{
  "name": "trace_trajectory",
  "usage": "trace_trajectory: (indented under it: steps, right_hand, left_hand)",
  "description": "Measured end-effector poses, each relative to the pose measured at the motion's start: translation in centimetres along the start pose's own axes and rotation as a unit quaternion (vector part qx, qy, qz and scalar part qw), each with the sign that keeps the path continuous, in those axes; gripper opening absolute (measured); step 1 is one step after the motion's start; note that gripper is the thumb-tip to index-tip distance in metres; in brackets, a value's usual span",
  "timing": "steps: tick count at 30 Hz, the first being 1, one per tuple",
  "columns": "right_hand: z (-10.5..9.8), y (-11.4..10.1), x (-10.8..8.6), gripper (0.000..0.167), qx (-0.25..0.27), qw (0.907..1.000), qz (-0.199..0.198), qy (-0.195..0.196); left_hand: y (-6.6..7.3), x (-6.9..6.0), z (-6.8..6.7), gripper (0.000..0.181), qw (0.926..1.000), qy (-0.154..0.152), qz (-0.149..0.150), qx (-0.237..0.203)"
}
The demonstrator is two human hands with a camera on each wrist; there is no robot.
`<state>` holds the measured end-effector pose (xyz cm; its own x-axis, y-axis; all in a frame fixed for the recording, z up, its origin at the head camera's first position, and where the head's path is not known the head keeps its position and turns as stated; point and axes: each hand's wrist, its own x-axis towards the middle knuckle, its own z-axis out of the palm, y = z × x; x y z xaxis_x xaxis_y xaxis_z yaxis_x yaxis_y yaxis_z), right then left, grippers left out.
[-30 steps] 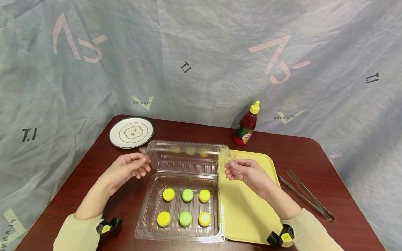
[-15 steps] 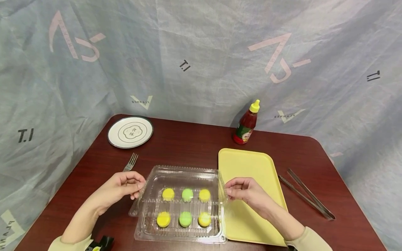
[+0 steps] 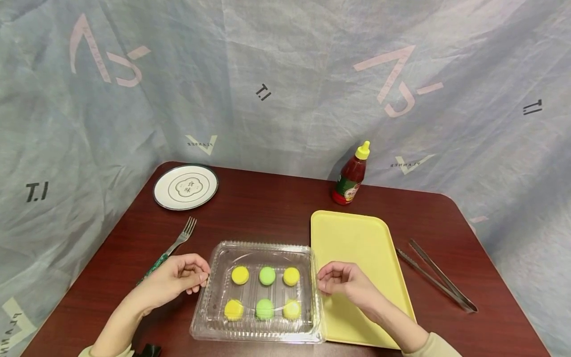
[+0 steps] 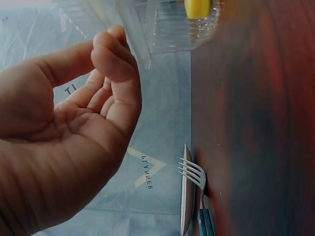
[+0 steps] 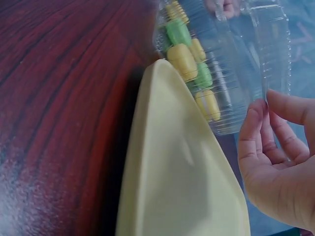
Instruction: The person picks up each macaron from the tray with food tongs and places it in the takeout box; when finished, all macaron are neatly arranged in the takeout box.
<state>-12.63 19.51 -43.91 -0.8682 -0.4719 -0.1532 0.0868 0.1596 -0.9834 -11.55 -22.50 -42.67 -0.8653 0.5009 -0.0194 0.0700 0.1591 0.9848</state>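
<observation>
A clear plastic clamshell box (image 3: 254,329) sits at the front of the table, with several yellow and green macarons (image 3: 267,275) inside in two rows. Its see-through lid (image 3: 276,250) lies over them in the head view. My left hand (image 3: 176,280) pinches the lid's left edge between thumb and finger. On the other side, my right hand (image 3: 352,287) pinches the right edge; the right wrist view shows the thin plastic between the fingertips (image 5: 256,115). Whether the lid touches the base all round cannot be told.
A yellow tray (image 3: 352,248) lies against the box's right side, with metal tongs (image 3: 439,277) beyond it. A green-handled fork (image 3: 183,237) lies near the left hand. A white plate (image 3: 174,186) and a red sauce bottle (image 3: 350,178) stand at the back.
The raised lid has swung down toward me over the macarons. Both hands have come nearer with its edges still pinched. The fork has come into view.
</observation>
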Motion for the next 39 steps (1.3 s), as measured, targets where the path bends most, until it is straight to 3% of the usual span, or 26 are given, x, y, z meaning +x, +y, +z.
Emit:
trace_trajectory:
  steps: [8,16,23,27,32,39]
  right_hand:
    - [0.1,0.5,-0.1,0.026,-0.026,0.9996,-0.010,0.008]
    - [0.4,1.0,-0.5,0.020,-0.054,0.9963,-0.066,0.007]
    - [0.7,0.9,-1.4,0.036,-0.024,0.9956,-0.069,-0.058]
    - [0.9,0.8,-2.1,0.054,0.023,0.9926,-0.042,-0.112]
    - [0.9,0.9,-2.9,0.075,0.082,0.9822,-0.026,-0.167]
    - [1.5,1.4,-3.2,0.087,0.074,0.9810,-0.058,-0.170]
  left_hand:
    - [-0.4,0.0,0.5,0.007,0.9988,0.017,-0.001,0.046]
    - [-0.7,-0.1,0.7,0.007,0.9981,0.019,0.005,0.059]
    - [-0.8,-0.7,0.8,0.014,0.9986,0.013,-0.017,0.048]
    - [-1.0,-1.4,0.6,0.026,0.9989,-0.022,-0.036,0.019]
    - [-1.3,-2.3,0.3,0.045,0.9954,-0.091,-0.020,-0.023]
    - [-1.3,-3.0,0.3,0.073,0.9850,-0.152,-0.037,-0.073]
